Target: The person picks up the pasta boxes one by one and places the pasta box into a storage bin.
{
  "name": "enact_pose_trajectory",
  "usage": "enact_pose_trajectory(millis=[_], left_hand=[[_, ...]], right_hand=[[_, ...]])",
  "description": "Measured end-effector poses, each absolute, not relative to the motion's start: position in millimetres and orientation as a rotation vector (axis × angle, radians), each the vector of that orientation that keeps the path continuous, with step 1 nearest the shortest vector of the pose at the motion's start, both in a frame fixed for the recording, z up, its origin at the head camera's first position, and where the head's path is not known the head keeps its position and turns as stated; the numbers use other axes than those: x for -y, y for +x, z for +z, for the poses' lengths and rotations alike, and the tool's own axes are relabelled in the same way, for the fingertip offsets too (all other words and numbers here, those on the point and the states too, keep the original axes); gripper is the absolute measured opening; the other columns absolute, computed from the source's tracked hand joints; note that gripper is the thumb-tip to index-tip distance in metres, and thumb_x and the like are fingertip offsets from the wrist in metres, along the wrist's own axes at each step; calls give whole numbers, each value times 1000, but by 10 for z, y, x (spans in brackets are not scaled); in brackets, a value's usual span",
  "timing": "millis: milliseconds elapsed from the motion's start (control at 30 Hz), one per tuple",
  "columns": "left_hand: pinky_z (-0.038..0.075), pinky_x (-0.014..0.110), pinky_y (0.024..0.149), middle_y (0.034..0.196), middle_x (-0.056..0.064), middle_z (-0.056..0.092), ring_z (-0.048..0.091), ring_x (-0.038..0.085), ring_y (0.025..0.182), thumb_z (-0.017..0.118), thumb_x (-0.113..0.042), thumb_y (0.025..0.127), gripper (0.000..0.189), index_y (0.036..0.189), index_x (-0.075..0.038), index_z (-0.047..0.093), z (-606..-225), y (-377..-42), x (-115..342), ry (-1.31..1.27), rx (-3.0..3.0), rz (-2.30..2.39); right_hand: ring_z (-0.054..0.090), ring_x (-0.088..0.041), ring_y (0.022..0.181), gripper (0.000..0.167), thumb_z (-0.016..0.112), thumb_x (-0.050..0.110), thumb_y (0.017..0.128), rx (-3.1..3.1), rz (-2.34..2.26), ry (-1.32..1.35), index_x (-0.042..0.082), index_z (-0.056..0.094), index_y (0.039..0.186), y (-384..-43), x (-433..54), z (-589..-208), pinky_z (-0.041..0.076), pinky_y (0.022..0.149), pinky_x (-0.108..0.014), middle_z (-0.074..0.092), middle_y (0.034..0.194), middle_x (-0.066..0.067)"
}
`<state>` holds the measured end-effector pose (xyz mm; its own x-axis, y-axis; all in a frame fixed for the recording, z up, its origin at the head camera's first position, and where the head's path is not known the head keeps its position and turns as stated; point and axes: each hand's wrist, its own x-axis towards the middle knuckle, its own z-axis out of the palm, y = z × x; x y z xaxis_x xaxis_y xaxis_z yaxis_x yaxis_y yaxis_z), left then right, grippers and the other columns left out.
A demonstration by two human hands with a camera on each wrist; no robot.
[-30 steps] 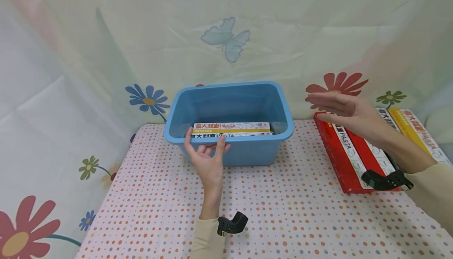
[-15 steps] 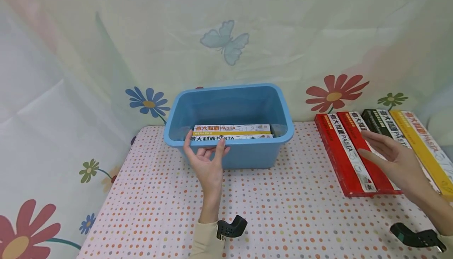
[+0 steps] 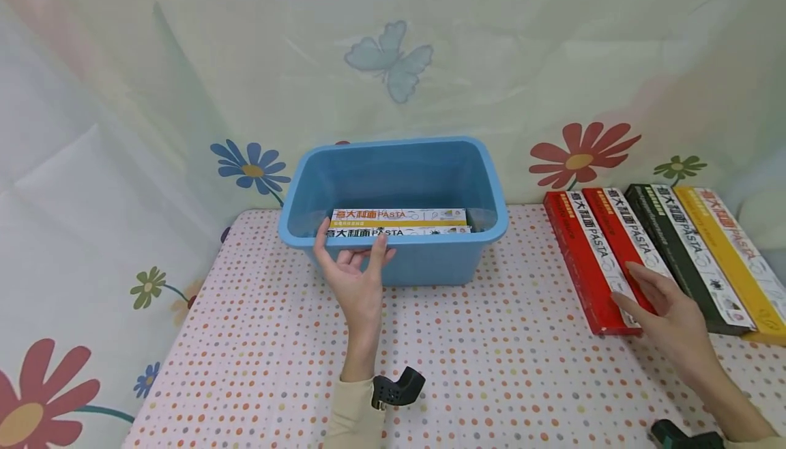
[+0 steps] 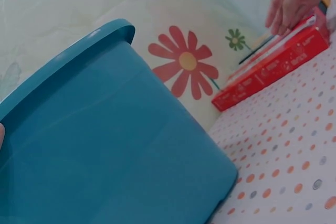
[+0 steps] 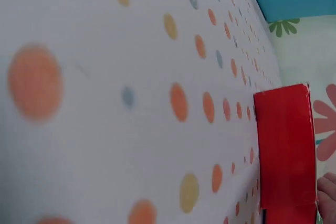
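Observation:
My left hand [image 3: 353,285] grips the front rim of a light-blue plastic bin [image 3: 430,258], thumb and forefinger over the edge and the other fingers below it outside. Inside the bin lie pasta boxes; a yellow-and-white box [image 3: 399,217] shows, with another white-faced box [image 3: 424,231] in front. To the right, my right hand [image 3: 672,316] hovers over the near end of two red pasta boxes, its fingers by the second red box [image 3: 626,230] and thumb over the first red box [image 3: 577,258]. A gap shows between thumb and fingers; contact is unclear.
Right of the red boxes lie a dark green pasta box [image 3: 688,258] and a yellow pasta box [image 3: 731,265], side by side. A dotted cloth [image 3: 491,367] covers the table. A flower-printed curtain [image 3: 522,46] stands behind the bin.
My right hand has come away from near the curtain, moving down and back over the boxes, then lower to the red boxes' near end. My left hand keeps its grip on the bin.

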<state>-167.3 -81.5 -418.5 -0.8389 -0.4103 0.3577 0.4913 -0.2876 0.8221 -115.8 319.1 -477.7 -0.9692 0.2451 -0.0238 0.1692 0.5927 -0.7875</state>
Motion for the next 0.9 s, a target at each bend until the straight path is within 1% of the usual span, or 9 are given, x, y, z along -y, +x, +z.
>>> enact_pose_trajectory(millis=[33,100,167,267,333,367,567,767,900], left_hand=[[68,44,81,114,35,61,68,21,84,77,1,94,85,160,-14,26,-4177,-1682,814,-106,1412,-2144],[68,44,81,113,30,64,68,21,84,77,1,94,85,160,-14,26,-4162,-1694,810,-110,1414,-2143],[68,44,81,113,31,64,68,21,84,76,0,94,85,160,-14,25,-4156,-1700,808,-108,1419,-2146],[68,44,81,114,37,61,68,21,83,76,2,94,84,160,-14,26,-4159,-1696,818,-95,1410,-2156],[68,44,81,115,40,59,68,21,83,76,2,94,84,160,-15,26,-4161,-1688,827,-88,1406,-2157],[68,44,81,114,38,61,68,21,83,76,2,94,84,160,-15,26,-4159,-1683,830,-86,1406,-2156],[68,43,81,111,22,66,68,21,84,76,1,94,85,161,-12,24,-4145,-1687,831,-102,1415,-2137],[68,43,81,110,28,63,68,20,84,76,0,94,86,161,-11,23,-4148,-1676,828,-101,1416,-2131],[68,43,81,112,28,64,69,20,84,76,0,94,85,161,-13,25,-4160,-1670,823,-95,1423,-2134]], right_hand=[[16,-45,156,77,60,37,107,2720,1327,-356,3,23,165,-1162,-3184,-4773,29,89,10,22,167,-30],[15,-45,156,78,60,37,107,2717,1303,-374,4,22,166,-1166,-3172,-4757,28,108,1,20,169,-28],[15,-45,156,79,61,38,107,2711,1293,-381,5,21,166,-1171,-3168,-4747,24,109,2,20,169,-27],[15,-45,156,81,62,39,106,2719,1292,-385,6,20,167,-1157,-3165,-4762,27,106,3,19,170,-27],[16,-45,156,81,62,39,106,2728,1289,-363,5,21,166,-1145,-3153,-4785,28,85,11,20,169,-28],[17,-45,156,80,63,39,106,2734,1286,-350,5,22,166,-1135,-3145,-4794,29,84,11,21,169,-28],[20,-45,155,77,64,35,106,2722,1269,-285,4,25,165,-1108,-3075,-4783,25,89,11,27,167,-29],[27,-53,150,75,64,30,106,2756,1220,-219,-3,27,162,-1101,-3045,-4730,21,92,11,31,162,-35],[30,-54,147,75,64,29,106,2778,1269,-218,-5,26,162,-1102,-3046,-4691,30,90,10,32,160,-38]])
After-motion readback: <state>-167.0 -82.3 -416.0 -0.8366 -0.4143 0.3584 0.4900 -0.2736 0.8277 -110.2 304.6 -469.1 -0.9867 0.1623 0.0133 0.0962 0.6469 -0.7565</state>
